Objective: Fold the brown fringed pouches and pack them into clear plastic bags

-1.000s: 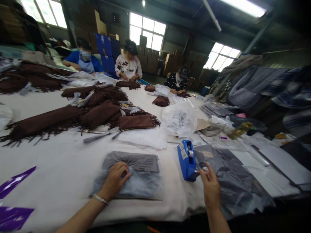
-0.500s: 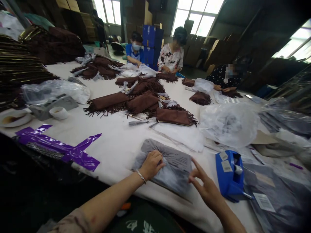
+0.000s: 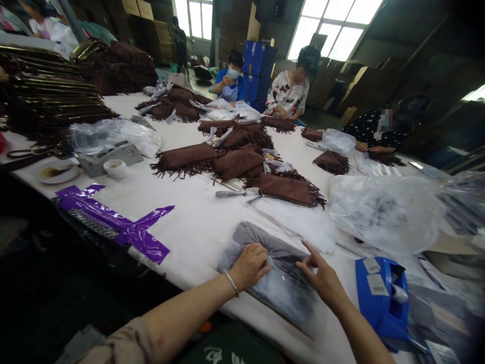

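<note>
A dark grey flat item in a clear plastic bag (image 3: 291, 298) lies at the table's front edge. My left hand (image 3: 250, 265), a bracelet on its wrist, rests on the bag with its fingers curled into the plastic. My right hand (image 3: 322, 275) is at the bag's right side, index finger stretched out and apart from the thumb, with the fingertips at the plastic. Just beyond lies a white sheet (image 3: 303, 222) with a thin chain across it. A brown fringed pouch (image 3: 288, 189) sits behind that sheet.
Right of my hands stands a blue tape dispenser (image 3: 375, 303). Behind it is a puffed clear bag (image 3: 386, 210). Purple tape (image 3: 113, 217) marks the table edge at left, near a small white cup (image 3: 115, 169) and a plate (image 3: 56, 173). Several co-workers sit across the table.
The view has turned left, so things sit farther right in the picture. My right hand has moved in over the bag's side. A co-worker in blue has raised a hand toward the mask.
</note>
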`<action>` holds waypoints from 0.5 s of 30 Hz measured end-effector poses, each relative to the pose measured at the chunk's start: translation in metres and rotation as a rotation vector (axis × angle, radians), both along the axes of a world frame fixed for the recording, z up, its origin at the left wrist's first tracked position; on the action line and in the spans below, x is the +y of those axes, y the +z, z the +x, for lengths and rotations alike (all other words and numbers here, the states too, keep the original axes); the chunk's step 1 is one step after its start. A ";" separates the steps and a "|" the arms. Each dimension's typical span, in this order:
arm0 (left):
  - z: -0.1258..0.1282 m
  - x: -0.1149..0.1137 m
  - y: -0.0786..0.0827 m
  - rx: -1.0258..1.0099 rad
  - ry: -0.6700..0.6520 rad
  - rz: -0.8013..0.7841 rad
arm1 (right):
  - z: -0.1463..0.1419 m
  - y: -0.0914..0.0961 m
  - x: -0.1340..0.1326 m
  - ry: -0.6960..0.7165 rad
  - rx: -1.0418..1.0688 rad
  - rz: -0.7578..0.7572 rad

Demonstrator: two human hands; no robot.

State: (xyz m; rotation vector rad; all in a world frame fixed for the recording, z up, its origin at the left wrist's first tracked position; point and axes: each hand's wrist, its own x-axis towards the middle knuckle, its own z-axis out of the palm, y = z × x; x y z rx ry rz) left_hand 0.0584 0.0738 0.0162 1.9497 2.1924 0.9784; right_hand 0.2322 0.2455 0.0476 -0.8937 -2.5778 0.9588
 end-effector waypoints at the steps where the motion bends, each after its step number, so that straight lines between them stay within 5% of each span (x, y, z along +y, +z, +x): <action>1: -0.003 -0.002 0.002 0.001 -0.014 -0.003 | -0.001 0.003 -0.007 0.031 0.049 -0.081; 5: -0.030 -0.026 0.012 0.042 -0.016 0.004 | -0.022 0.019 -0.031 0.191 0.109 -0.163; 10: -0.059 -0.047 0.014 -0.121 0.210 -0.082 | -0.068 0.030 -0.043 0.416 -0.100 -0.188; 13: -0.058 -0.057 0.020 -0.169 0.316 -0.125 | -0.103 0.031 -0.061 0.583 -0.154 -0.106; 15: -0.067 -0.087 0.035 -0.140 0.428 -0.133 | -0.135 0.037 -0.089 0.679 -0.119 -0.011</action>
